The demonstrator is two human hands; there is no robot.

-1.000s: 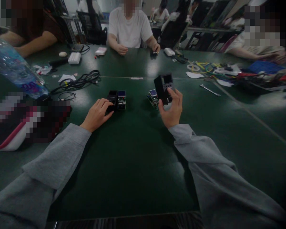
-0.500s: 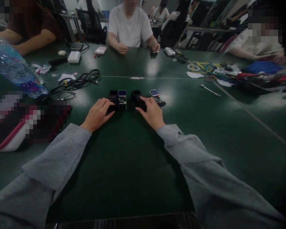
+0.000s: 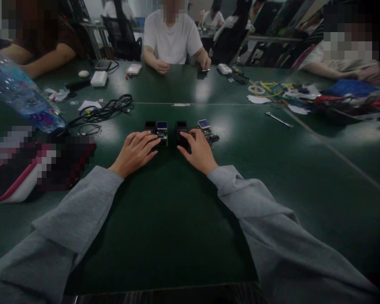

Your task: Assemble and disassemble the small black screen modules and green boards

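My left hand lies with its fingers stretched out over the lower part of a black handheld case. Its fingertips reach onto a small circuit board with a screen, which stands close beside that case. A short gap to the right, my right hand has thumb and fingers about a second black case. This case sits upright on the table, roughly parallel to the first. Partly behind my right hand, a second circuit board with a screen lies at an angle; its lower part is partly covered.
On the green table, a large plastic bottle and black cables are at left. A wrench and a tangled heap of wires lie at right. Across sits a person in a white shirt.
My left fingers have slid right, from the left case onto the board beside it. With my right hand on it, the right case has turned from slanted to straight.
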